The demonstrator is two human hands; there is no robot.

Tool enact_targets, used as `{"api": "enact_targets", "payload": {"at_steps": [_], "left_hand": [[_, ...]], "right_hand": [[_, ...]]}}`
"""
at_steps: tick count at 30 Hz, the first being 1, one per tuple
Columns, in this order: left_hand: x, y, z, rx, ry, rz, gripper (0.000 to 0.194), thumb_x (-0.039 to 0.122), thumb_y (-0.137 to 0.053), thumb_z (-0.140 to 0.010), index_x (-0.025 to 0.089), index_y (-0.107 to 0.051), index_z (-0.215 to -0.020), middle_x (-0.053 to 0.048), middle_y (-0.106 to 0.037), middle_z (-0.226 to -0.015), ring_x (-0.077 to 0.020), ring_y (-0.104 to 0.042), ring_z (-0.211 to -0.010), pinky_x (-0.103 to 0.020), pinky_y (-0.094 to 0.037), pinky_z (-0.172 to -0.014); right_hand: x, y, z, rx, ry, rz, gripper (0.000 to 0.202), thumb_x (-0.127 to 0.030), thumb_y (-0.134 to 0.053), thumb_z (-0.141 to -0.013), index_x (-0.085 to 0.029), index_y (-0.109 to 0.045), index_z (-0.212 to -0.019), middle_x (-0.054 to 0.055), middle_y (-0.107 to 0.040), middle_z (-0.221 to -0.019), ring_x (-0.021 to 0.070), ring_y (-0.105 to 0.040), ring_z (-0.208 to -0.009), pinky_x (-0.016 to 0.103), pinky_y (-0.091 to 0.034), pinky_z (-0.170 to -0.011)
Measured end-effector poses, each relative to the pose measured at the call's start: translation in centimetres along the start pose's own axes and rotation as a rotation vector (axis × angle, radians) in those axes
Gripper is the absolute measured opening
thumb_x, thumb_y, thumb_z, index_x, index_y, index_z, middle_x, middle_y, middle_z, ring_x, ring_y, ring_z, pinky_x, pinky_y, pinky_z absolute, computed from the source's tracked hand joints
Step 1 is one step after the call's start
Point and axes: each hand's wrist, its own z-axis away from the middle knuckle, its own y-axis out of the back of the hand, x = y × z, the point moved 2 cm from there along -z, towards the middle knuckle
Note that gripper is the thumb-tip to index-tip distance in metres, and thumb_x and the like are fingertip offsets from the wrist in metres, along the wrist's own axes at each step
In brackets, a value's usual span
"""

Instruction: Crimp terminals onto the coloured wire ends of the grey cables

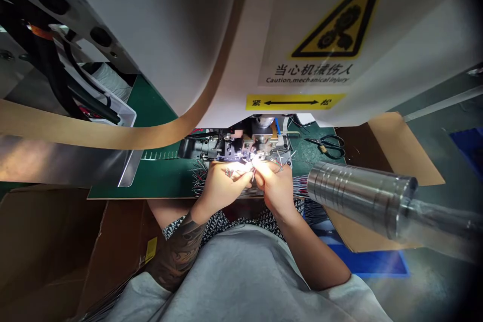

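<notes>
Both hands meet under a bright light at the crimping head [245, 143] of a white machine [226, 75]. My left hand [225, 183] has its fingers closed on thin wires, whose ends show between the fingers. My right hand [274, 183] is pinched close beside it, thumb and forefinger on a thin wire at the lit spot. Glare hides the fingertips and the wire's end. Wire bundles [199, 176] lie left of my left hand, and more grey and red wires [300, 186] lie right of my right hand.
Black-handled scissors [330, 147] rest on the green table [166, 181] at right. A metal lamp tube [358, 198] juts in from the right. A paper strip [151, 137] curves across the left. Cardboard boxes [121, 241] stand lower left and at right [400, 146]. Blue bin [370, 261] on the floor.
</notes>
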Motion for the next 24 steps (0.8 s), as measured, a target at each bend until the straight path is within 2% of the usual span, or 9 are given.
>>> {"api": "enact_targets", "payload": {"at_steps": [6,10,13,17,19,24], "left_hand": [[0.5,0.8,-0.3,-0.053,-0.017,-0.013,0.024,0.024,-0.077,-0.095,0.019,-0.08,-0.072,-0.003,-0.08,-0.074,-0.0203,-0.076,-0.065,-0.03,-0.055,-0.063],[0.3,1.2,-0.2,-0.12,-0.103,-0.027,0.028,0.021,-0.075,-0.096,0.02,-0.081,-0.068,-0.002,-0.08,-0.073,-0.0191,-0.075,-0.065,-0.031,-0.055,-0.066],[0.2,1.4,0.0,-0.133,-0.13,-0.059,0.026,0.015,-0.076,-0.091,0.02,-0.08,-0.066,-0.001,-0.079,-0.071,-0.0172,-0.072,-0.061,-0.03,-0.055,-0.066],[0.4,1.3,0.1,-0.115,-0.125,-0.05,0.024,0.016,-0.078,-0.089,0.019,-0.078,-0.066,0.0,-0.077,-0.069,-0.0162,-0.07,-0.06,-0.029,-0.054,-0.064],[0.5,1.0,0.1,-0.07,-0.131,-0.033,0.024,0.019,-0.079,-0.09,0.019,-0.077,-0.067,-0.001,-0.078,-0.07,-0.0161,-0.069,-0.06,-0.029,-0.053,-0.063],[0.4,-0.1,0.2,0.082,-0.11,-0.099,0.031,0.024,-0.08,-0.089,0.019,-0.066,-0.061,-0.001,-0.072,-0.063,-0.0148,-0.058,-0.054,-0.03,-0.046,-0.057]], "right_hand": [[0.6,0.4,0.6,0.019,0.031,0.127,0.068,-0.053,-0.071,-0.099,-0.022,-0.04,-0.047,-0.001,-0.035,-0.048,0.0112,-0.03,-0.051,0.032,-0.027,-0.054],[0.4,0.6,1.7,0.006,0.104,0.186,0.062,-0.047,-0.07,-0.099,-0.021,-0.047,-0.048,-0.001,-0.045,-0.049,0.0115,-0.041,-0.052,0.029,-0.036,-0.057],[0.2,0.7,2.4,-0.012,0.12,0.217,0.06,-0.046,-0.071,-0.098,-0.019,-0.051,-0.048,-0.001,-0.047,-0.048,0.0103,-0.043,-0.05,0.028,-0.037,-0.057],[0.5,0.8,3.0,-0.037,0.143,0.135,0.063,-0.054,-0.067,-0.104,-0.019,-0.056,-0.052,-0.001,-0.048,-0.049,0.0099,-0.039,-0.049,0.028,-0.034,-0.055],[0.9,0.8,3.0,-0.037,0.151,0.089,0.065,-0.055,-0.065,-0.106,-0.02,-0.055,-0.053,-0.001,-0.047,-0.05,0.0103,-0.037,-0.049,0.029,-0.033,-0.055],[1.9,0.8,1.9,-0.01,0.149,0.047,0.061,-0.046,-0.066,-0.107,-0.021,-0.052,-0.054,-0.001,-0.047,-0.053,0.0124,-0.042,-0.053,0.031,-0.034,-0.061]]}}
